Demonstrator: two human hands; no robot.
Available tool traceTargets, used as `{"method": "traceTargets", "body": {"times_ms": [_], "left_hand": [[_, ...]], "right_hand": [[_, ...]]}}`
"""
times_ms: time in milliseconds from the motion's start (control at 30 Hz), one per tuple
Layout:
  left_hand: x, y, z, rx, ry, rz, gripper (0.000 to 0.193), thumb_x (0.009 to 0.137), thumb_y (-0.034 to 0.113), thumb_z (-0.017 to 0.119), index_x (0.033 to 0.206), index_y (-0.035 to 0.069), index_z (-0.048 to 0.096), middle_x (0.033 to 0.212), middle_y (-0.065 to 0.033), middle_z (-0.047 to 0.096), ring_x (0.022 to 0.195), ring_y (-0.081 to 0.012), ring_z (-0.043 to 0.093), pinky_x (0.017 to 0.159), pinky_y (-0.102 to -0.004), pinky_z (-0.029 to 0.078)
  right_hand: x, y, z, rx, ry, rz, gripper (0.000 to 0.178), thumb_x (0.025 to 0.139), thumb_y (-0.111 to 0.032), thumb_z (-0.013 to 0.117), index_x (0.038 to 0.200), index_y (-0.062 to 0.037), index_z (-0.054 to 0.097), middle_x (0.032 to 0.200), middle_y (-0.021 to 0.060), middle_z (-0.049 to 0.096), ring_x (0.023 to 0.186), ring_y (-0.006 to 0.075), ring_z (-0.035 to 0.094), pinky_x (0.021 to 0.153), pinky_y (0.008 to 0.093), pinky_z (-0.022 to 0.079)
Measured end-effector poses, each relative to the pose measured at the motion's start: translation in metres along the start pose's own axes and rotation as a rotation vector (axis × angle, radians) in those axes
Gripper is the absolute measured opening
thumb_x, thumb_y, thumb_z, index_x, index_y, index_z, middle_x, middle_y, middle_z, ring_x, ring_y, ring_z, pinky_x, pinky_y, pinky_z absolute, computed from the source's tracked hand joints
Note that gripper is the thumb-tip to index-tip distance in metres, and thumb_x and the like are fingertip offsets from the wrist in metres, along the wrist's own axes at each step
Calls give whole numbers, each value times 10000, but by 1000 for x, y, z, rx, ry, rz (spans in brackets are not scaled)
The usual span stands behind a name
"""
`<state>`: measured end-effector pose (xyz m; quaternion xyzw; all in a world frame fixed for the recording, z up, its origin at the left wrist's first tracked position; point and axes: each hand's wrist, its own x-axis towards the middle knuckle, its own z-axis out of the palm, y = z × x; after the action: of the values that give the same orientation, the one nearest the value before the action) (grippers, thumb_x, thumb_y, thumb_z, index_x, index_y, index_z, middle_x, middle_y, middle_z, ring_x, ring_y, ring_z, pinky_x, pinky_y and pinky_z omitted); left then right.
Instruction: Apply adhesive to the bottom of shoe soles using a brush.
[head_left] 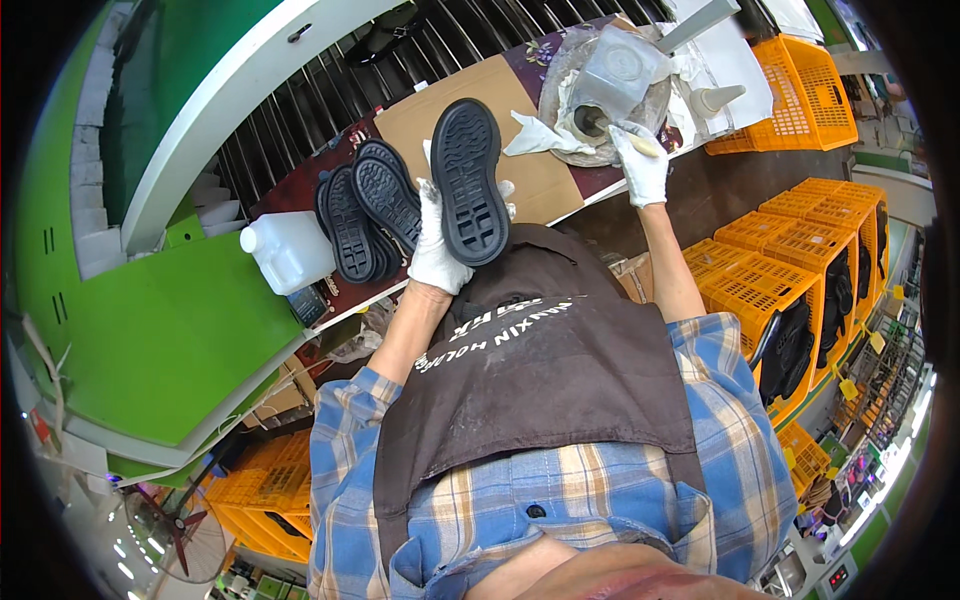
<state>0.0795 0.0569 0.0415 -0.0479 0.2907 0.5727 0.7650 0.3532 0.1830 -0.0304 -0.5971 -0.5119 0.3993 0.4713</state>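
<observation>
Clasps black sole (471, 170) firmly in left hand (439, 246), long axis away from apron (540, 400); grips pale piece (645, 148) in right hand (643, 174), rightward of sole

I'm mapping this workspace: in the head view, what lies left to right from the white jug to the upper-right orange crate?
White plastic jug, piled black shoe soles, held black shoe sole in the gloved left hand, gloved right hand, upper-right orange crate.
</observation>
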Motion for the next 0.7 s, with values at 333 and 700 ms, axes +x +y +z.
{"method": "traceTargets", "body": {"times_ms": [333,700], "left_hand": [[28,-3,19,84,-190,-44,718,912,633,271,1219,25,496,978,-230,637,806,-313,661,741,-391,566],[38,-15,13,64,-113,-8,693,921,609,300,1235,21,489,1071,-225,610,929,-319,633,823,-432,541]], "right_hand": [[-30,14,-4,110,41,204,191,820,-101,694,972,11,671,827,24,617,706,68,585,568,211,497],[-57,41,-7,316,95,193,286,838,-65,662,1109,11,610,998,70,650,763,85,610,623,213,513]]}}
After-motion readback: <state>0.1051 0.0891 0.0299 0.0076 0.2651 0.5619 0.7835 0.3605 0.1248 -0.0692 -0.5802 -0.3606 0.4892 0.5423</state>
